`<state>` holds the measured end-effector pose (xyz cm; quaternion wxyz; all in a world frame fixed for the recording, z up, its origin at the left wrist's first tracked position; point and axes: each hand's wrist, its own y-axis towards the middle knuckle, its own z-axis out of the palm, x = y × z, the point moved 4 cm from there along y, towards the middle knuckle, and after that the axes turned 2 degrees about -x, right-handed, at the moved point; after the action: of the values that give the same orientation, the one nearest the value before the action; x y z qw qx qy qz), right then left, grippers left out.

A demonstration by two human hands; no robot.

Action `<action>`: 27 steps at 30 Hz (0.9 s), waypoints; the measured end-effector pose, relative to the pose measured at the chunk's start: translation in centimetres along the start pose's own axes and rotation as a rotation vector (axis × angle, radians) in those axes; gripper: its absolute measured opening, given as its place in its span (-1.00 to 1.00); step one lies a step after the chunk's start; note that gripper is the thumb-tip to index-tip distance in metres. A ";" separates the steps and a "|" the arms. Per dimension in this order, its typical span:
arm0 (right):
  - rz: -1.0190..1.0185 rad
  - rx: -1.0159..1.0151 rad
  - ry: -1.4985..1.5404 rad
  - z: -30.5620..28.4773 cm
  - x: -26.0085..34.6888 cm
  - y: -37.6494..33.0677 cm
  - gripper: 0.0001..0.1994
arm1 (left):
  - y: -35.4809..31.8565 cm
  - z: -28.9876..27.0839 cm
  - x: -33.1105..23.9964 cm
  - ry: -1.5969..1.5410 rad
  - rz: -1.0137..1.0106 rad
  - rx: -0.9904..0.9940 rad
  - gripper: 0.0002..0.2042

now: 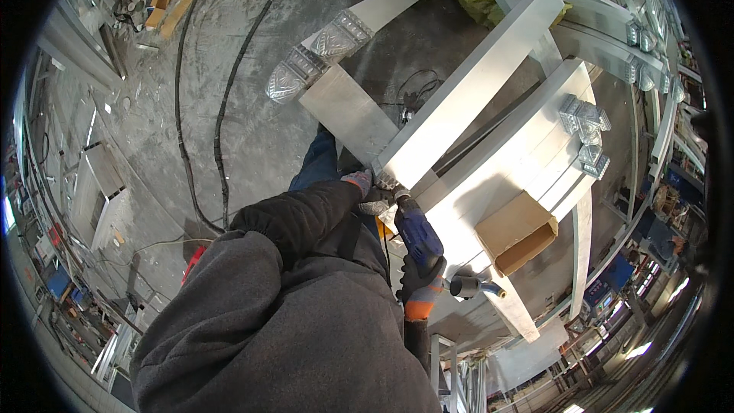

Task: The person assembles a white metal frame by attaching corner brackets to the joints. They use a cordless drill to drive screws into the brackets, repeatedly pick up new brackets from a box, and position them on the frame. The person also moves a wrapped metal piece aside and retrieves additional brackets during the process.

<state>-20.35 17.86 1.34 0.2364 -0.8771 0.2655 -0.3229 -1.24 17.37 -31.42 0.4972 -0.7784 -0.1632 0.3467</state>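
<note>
- At the near end of the long white rectangular beam (470, 92), left hand (367, 190) in patterned glove; fingers bent, right by the embossed silver trim (389, 180); cannot tell whether they grip it or only rest against it.
- Right hand (419, 281), dark glove with orange cuff: fingers wrapped around the rear grip of the blue power drill (417, 235).
- Drill body lies ahead of the right fingers, slanting up-left; its nose is at the beam end, just right of the left fingers. Exact tip contact too small to tell.
- Left of beam end: wide pale bar (352, 113), running up-left to more embossed silver trim (330, 38).
- Right of drill: open cardboard box (508, 229) on white beams side by side; black-bodied tool with blue neck (468, 287) near the right hand.
- Farther right: embossed silver fittings (587, 128) on the beams.
- Floor, left: looping black cable (180, 107).
</note>
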 end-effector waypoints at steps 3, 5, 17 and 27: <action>-0.255 -0.045 -0.111 0.3 0.6 -0.3 -0.35 | -0.1 0.2 -0.3 0.026 0.090 -0.182 -0.67; -0.436 -0.087 -0.214 0.6 1.2 -0.8 -0.31 | 0.2 0.8 0.1 0.026 0.030 -0.125 -0.61; -0.516 0.205 -0.094 4.1 4.3 -0.4 -0.30 | -13.3 -11.1 -4.8 -0.412 0.521 -0.648 -0.38; -0.469 0.341 -0.732 1.2 5.8 -0.8 -0.35 | -22.0 -14.1 -14.3 -0.395 1.397 -0.184 -0.56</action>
<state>-15.44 15.16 3.53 0.3760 -0.9183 -0.0978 -0.0760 0.51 9.45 -2.73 0.0539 -0.6626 0.2562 0.7018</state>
